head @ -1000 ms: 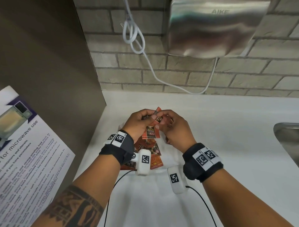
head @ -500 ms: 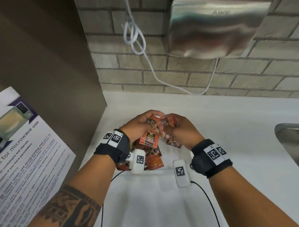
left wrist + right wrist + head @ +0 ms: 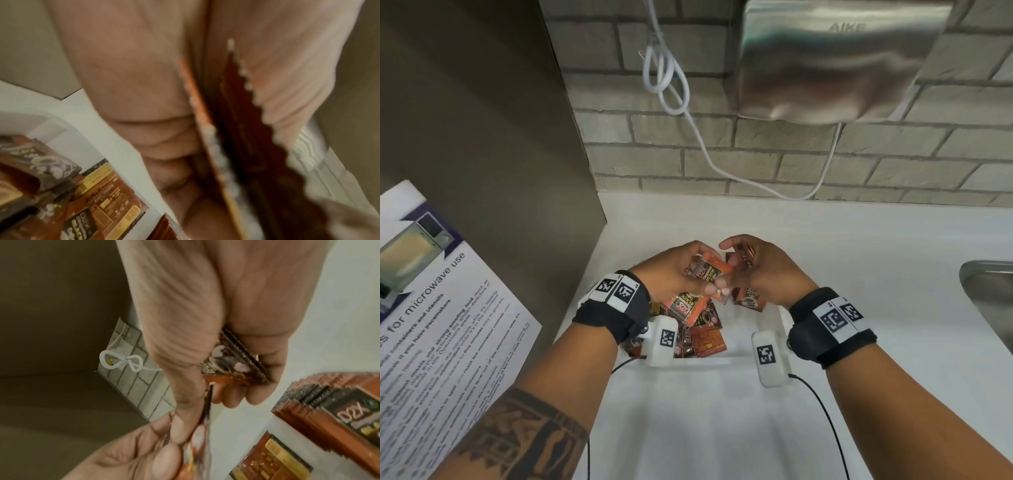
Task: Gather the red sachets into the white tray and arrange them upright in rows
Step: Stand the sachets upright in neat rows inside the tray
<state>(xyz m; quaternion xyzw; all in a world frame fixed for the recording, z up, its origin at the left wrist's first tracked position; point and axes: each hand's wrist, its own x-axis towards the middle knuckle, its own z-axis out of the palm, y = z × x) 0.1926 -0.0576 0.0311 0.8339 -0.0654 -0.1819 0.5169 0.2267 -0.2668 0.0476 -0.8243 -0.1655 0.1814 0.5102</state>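
Note:
The white tray [image 3: 768,329] sits on the counter under both hands, with several red sachets [image 3: 697,320] lying loose in its left part. My left hand [image 3: 698,265] pinches one red sachet [image 3: 710,272] above the tray. In the left wrist view this sachet [image 3: 236,146] shows edge-on between the fingers. Beside it, my right hand [image 3: 732,255] grips a small stack of sachets [image 3: 232,366] in its curled fingers. Its thumb [image 3: 185,402] also touches the left hand's sachet. A row of upright sachets [image 3: 329,404] stands in the tray's right part.
A brown cabinet wall [image 3: 482,120] closes the counter on the left, with a microwave notice [image 3: 431,325] on it. A steel hand dryer [image 3: 835,61] and its white cord [image 3: 664,75] hang on the brick wall behind. A steel sink edge [image 3: 989,284] lies at the right.
Both hands have come down a little toward the tray and spread slightly apart. The sachet in my left hand has tipped from upright to slanting.

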